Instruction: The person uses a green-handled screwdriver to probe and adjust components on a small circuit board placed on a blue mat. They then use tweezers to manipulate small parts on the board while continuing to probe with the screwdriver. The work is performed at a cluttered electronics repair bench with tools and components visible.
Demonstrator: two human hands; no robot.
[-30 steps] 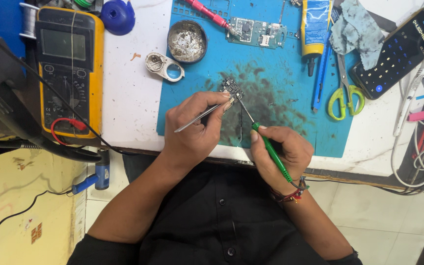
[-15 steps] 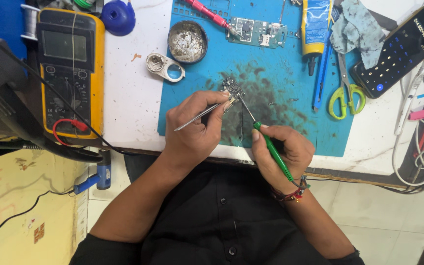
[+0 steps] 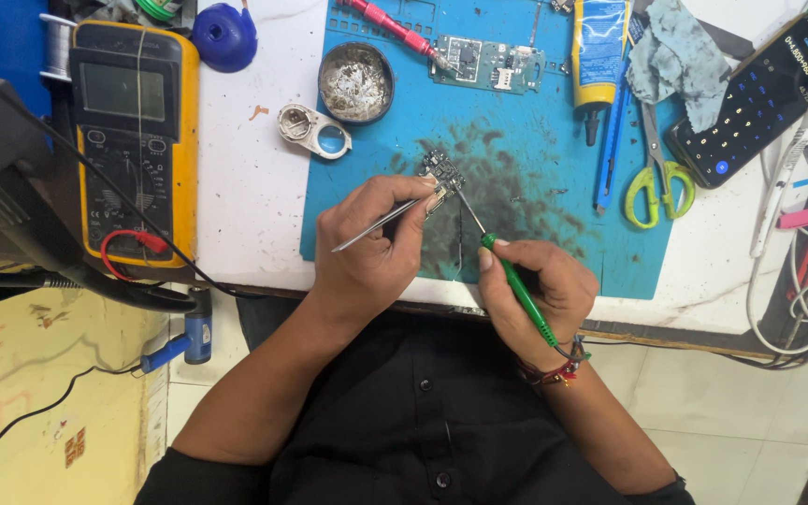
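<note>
A small dark circuit board (image 3: 443, 172) lies on the stained blue work mat (image 3: 535, 140). My left hand (image 3: 367, 252) grips metal tweezers (image 3: 381, 223) whose tips rest at the board's lower edge. My right hand (image 3: 540, 295) holds a green-handled soldering iron (image 3: 514, 285); its thin metal tip reaches up-left and touches the board. Both hands sit at the near edge of the table, wrists over my black shirt.
A yellow multimeter (image 3: 133, 140) with a red lead lies at the left. On the mat are a round tin of metal wool (image 3: 355, 82), a green circuit board (image 3: 486, 64), a yellow-blue tube (image 3: 598, 51), scissors (image 3: 656, 173) and a phone (image 3: 759, 93). White cables hang at the right.
Almost nothing has changed. Both hands stay at the small board, with tweezers and iron tip held against it.
</note>
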